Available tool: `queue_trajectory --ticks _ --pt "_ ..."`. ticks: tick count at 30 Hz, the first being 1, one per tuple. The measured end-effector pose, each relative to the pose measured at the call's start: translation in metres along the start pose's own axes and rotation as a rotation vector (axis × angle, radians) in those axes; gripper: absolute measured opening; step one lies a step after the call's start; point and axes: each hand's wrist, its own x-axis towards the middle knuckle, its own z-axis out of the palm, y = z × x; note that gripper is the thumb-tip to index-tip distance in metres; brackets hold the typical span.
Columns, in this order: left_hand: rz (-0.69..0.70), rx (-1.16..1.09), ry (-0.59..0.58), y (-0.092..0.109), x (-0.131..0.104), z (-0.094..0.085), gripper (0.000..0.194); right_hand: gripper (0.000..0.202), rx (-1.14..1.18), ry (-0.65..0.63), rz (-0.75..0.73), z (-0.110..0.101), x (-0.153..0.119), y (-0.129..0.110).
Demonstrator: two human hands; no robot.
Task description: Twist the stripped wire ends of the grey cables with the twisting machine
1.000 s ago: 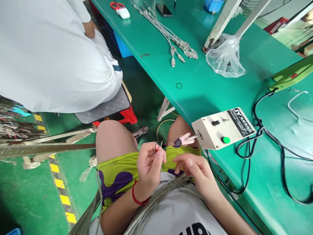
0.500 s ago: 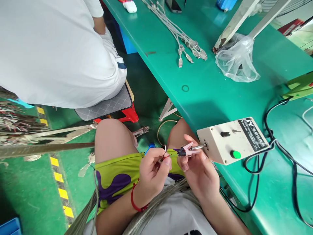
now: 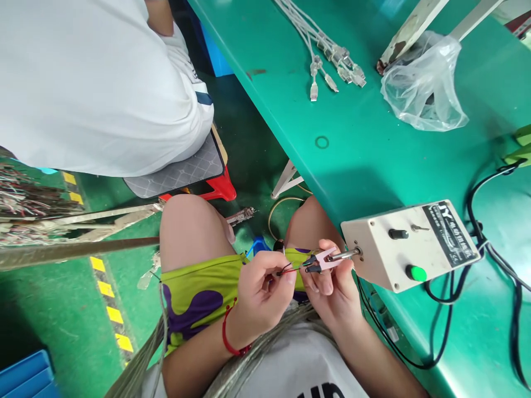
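My left hand (image 3: 265, 284) is closed in a pinch on thin wires (image 3: 289, 269), with red, black and green strands showing at the fingertips. Their ends point at a small pink clip (image 3: 324, 260) with black-tipped jaws, which look slightly apart. This clip sits on the metal shaft (image 3: 346, 255) of a white control box (image 3: 375, 249) with a black knob and green button. My right hand (image 3: 334, 293) has its fingers closed around the clip from behind and below. Across my lap, under both forearms, lies a bundle of grey cables (image 3: 253, 354).
On the green table (image 3: 286, 110) lie white USB cables (image 3: 332, 55) and a clear plastic bag (image 3: 427, 88) by a metal leg. Black cords (image 3: 446, 320) loop around the box. A person in white (image 3: 103, 83) sits on a stool (image 3: 178, 171) at left. A blue bin (image 3: 27, 376) is at lower left.
The wires in my left hand have come closer to the clip's jaws, and a green strand now shows. My right fingers have closed in around the clip. The view has shifted slightly.
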Motion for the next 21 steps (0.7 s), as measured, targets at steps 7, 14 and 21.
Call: queue_trajectory --ticks 7,14,21 --pt "0.011 0.014 -0.027 0.0015 0.0022 0.0007 0.009 0.046 0.039 -0.009 -0.003 0.0008 0.0027 0.0002" --pt "-0.005 0.034 -0.019 0.0029 0.0045 0.0037 0.007 0.052 -0.007 0.000 0.014 -0.0006 0.0018 -0.0005" --pt "-0.004 0.027 -0.021 0.0020 0.0050 0.0059 0.007 0.050 0.027 -0.051 0.020 -0.0032 0.0049 -0.0004"
